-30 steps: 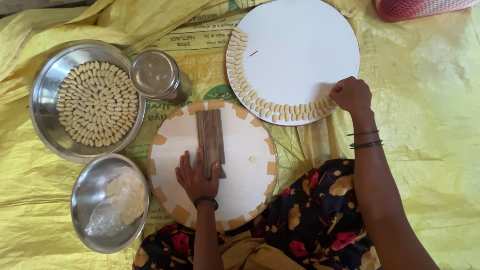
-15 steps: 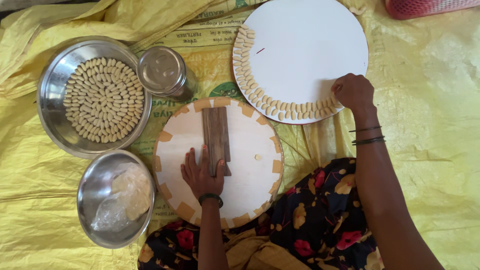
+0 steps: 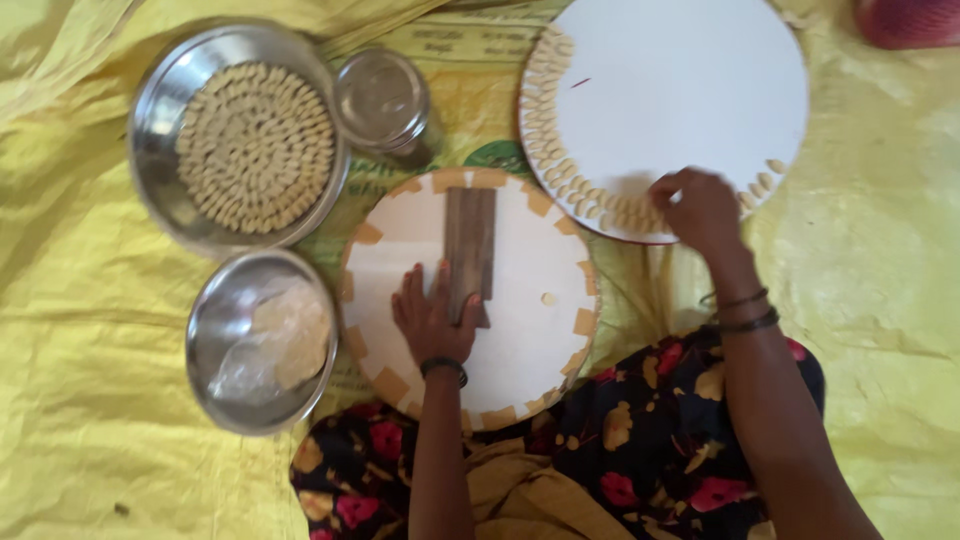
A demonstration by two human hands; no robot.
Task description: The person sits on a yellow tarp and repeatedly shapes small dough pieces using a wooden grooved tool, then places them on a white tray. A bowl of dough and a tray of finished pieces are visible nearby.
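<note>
Your left hand (image 3: 432, 318) lies flat, fingers spread, on the small ridged wooden board (image 3: 470, 250) atop the round rolling board (image 3: 520, 340). Your right hand (image 3: 700, 208), fingers curled together, touches the shaped dough pieces (image 3: 600, 205) at the white tray (image 3: 690, 90) rim; any pinch is blurred.

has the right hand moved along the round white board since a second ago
Yes. The right hand slid left along the round white board's lower rim, away from the row's right end.
</note>
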